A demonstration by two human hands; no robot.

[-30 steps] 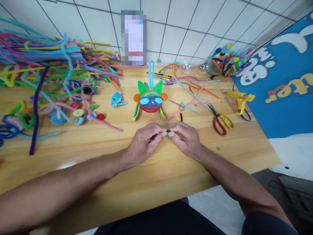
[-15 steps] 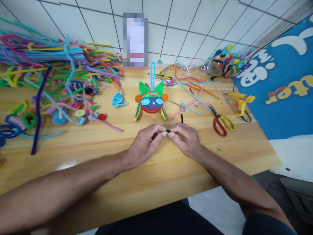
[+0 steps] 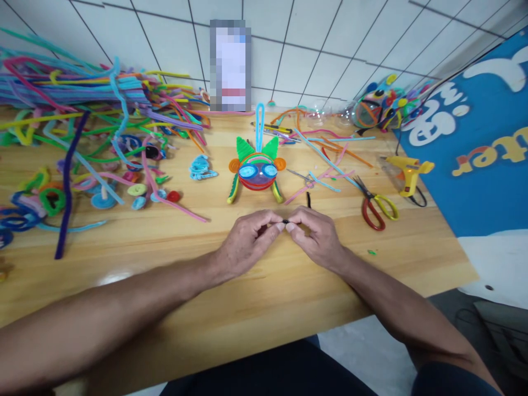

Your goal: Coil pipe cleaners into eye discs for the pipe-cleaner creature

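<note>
Between my two hands is a short piece of black pipe cleaner (image 3: 285, 221), mostly covered by fingertips. My left hand (image 3: 251, 239) pinches it from the left, thumb against forefinger. From the other side my right hand (image 3: 317, 237) pinches it the same way, the fingertips of both hands nearly meeting. Another black piece (image 3: 308, 199) lies on the table just beyond my right hand. Past my hands stands a round pipe-cleaner figure (image 3: 258, 175) with green ears, blue eyes, orange coils at its sides and a light blue loop on top.
Red-and-yellow scissors (image 3: 374, 206) and a yellow glue gun (image 3: 406, 171) lie on the right. Loose pipe cleaners (image 3: 94, 91) and coiled pieces heap up on the left. A light blue bundle (image 3: 201, 168) sits by the figure. A blurred phone-like panel (image 3: 231, 66) leans against the tiled wall.
The view has shifted slightly, so everything sits a little further right. Both hands keep the same pinch on the black piece, with only tiny finger movement.
</note>
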